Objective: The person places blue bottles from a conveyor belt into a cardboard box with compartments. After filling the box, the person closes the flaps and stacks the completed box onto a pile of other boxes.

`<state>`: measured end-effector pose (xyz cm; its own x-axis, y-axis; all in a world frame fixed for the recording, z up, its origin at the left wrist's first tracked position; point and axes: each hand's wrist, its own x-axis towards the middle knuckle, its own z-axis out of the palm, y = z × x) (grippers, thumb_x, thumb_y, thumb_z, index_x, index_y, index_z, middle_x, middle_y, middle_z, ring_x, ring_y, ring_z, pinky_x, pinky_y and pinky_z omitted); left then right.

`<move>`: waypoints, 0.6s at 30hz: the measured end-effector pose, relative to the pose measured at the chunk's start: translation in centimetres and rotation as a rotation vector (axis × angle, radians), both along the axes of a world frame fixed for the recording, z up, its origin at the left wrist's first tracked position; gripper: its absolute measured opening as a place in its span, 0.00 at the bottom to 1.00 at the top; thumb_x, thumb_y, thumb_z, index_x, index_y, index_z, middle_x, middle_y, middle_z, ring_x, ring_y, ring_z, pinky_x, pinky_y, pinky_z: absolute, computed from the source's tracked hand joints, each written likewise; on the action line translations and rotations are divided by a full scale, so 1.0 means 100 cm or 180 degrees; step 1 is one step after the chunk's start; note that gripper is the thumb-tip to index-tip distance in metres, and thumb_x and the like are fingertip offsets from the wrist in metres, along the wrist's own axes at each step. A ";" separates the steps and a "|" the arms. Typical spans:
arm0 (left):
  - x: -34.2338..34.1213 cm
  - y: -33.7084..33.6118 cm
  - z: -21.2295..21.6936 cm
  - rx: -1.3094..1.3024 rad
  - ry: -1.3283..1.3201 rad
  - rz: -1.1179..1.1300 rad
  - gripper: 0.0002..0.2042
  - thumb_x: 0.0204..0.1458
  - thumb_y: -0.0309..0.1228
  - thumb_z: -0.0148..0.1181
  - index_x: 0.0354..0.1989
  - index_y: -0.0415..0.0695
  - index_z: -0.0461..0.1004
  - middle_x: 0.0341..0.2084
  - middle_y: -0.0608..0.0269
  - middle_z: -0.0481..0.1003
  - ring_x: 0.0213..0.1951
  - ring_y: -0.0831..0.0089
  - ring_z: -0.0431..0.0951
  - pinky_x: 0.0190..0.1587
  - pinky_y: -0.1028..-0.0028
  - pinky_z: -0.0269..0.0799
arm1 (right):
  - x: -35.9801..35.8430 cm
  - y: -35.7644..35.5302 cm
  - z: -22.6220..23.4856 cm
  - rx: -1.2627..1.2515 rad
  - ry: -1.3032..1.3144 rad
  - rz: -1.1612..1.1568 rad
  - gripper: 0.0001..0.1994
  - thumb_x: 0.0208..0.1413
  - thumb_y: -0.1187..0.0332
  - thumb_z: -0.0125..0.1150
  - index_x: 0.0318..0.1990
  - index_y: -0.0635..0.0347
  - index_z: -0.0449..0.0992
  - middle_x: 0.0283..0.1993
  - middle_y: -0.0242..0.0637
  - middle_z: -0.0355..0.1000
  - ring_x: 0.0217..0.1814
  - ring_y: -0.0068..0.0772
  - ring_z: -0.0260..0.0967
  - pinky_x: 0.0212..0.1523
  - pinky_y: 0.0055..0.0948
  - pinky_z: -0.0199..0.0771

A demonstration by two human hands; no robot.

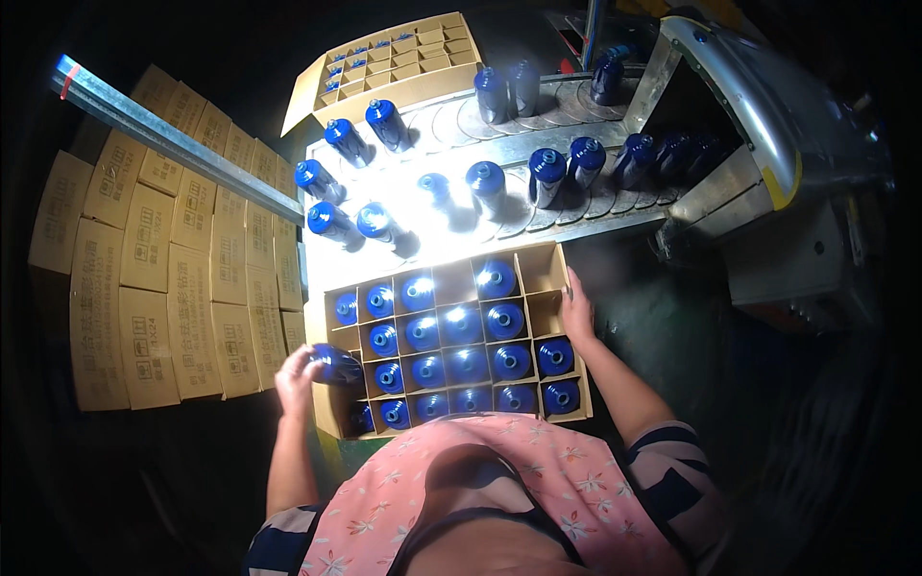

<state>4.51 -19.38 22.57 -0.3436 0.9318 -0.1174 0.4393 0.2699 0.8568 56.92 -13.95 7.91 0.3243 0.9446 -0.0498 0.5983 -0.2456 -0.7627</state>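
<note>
My left hand (295, 374) is closed round a blue bottle (336, 366), tilted on its side over the left column of an open cardboard box (327, 415). Thin dividers split the box into compartments. Many of them hold upright blue bottles (511, 361), seen from above with their necks up. At the far right corner, my right hand (576, 309) grips the box's right wall, with its fingers along the edge. The box stands close in front of my body, against the near side of a brightly lit table.
Several blue bottles (386, 125) stand on the lit table (423, 235) and on the conveyor (600, 187), which runs into a metal machine (768, 125) at right. Another divided box (413, 72) lies beyond. Stacked cartons (192, 250) and a metal rail (178, 134) are at left.
</note>
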 end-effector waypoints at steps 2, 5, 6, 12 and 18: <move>-0.004 0.039 0.063 0.0571 0.0083 -0.0335 0.15 0.46 0.15 0.63 0.45 0.35 0.78 0.45 0.57 0.78 0.45 0.71 0.77 0.52 0.73 0.73 | 0.000 0.001 0.003 -0.0185 -0.0017 -0.0022 0.30 0.59 0.71 0.55 0.68 0.37 0.55 0.52 0.52 0.72 0.49 0.59 0.71 0.47 0.46 0.72; 0.005 0.112 0.140 0.1396 0.0353 -0.0692 0.14 0.50 0.17 0.61 0.48 0.36 0.76 0.48 0.54 0.76 0.51 0.68 0.75 0.56 0.69 0.70 | -0.001 0.004 0.006 -0.0372 0.0161 0.0000 0.24 0.64 0.71 0.48 0.67 0.47 0.58 0.61 0.48 0.66 0.57 0.54 0.68 0.53 0.39 0.69; 0.011 0.141 0.156 0.1636 0.0099 -0.0817 0.15 0.52 0.18 0.61 0.49 0.37 0.76 0.49 0.54 0.76 0.52 0.67 0.75 0.57 0.68 0.70 | -0.002 0.005 0.007 -0.0402 0.0267 -0.0012 0.24 0.64 0.71 0.47 0.68 0.48 0.57 0.62 0.48 0.66 0.59 0.53 0.67 0.55 0.37 0.68; 0.073 0.363 0.138 0.2286 -0.0158 -0.1106 0.16 0.50 0.31 0.67 0.49 0.47 0.78 0.46 0.59 0.78 0.48 0.70 0.78 0.54 0.70 0.74 | -0.014 0.020 0.014 -0.0162 0.0198 0.0041 0.29 0.60 0.74 0.52 0.69 0.44 0.55 0.59 0.51 0.67 0.58 0.56 0.67 0.53 0.43 0.69; 0.141 0.565 0.018 0.1555 0.0896 -0.1029 0.18 0.48 0.40 0.68 0.46 0.47 0.79 0.40 0.59 0.81 0.44 0.70 0.81 0.46 0.75 0.76 | -0.031 0.048 0.037 -0.0595 0.0402 -0.0070 0.24 0.63 0.76 0.45 0.67 0.55 0.57 0.65 0.48 0.63 0.65 0.48 0.62 0.61 0.34 0.62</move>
<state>18.64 37.08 24.39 0.0075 0.9166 0.3998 0.6587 -0.3053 0.6877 53.84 -9.17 11.57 0.3250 0.9078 -0.2650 0.4939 -0.4018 -0.7711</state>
